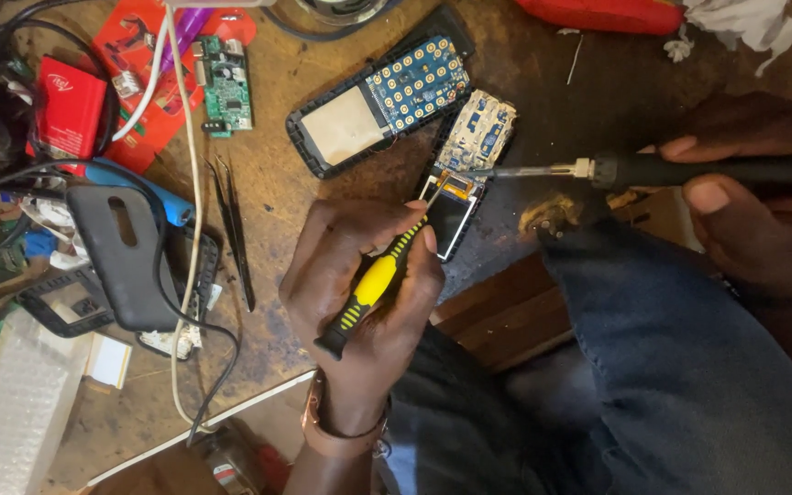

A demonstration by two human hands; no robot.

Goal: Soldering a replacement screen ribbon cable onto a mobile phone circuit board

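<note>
Messy brown wood table (pixel 524 73). Left hand (pixel 359 275) w/ fingers wrapped round yellow-black screwdriver (pixel 378 280); right hand (pixel 763 202) grips black soldering iron (pixel 653 170). Both tips touch small open phone board (pixel 465 170), mid frame.

Screwdriver (pixel 373 282): yellow-and-black ribbed handle, slanted, tip up against the small phone board's lower end; gripped in the left hand (pixel 359 293).

Soldering iron (pixel 653 170): black barrel, thin metal shaft lying almost level, tip touching the board near its orange flex strip; gripped in the right hand (pixel 763 202).

Phone board (pixel 465 170): stripped handset, pale gold-and-blue circuit section above, small dark screen below, lying tilted on the worn wooden bench (pixel 277 197), just beside a larger opened phone shell (pixel 382 96).
</note>
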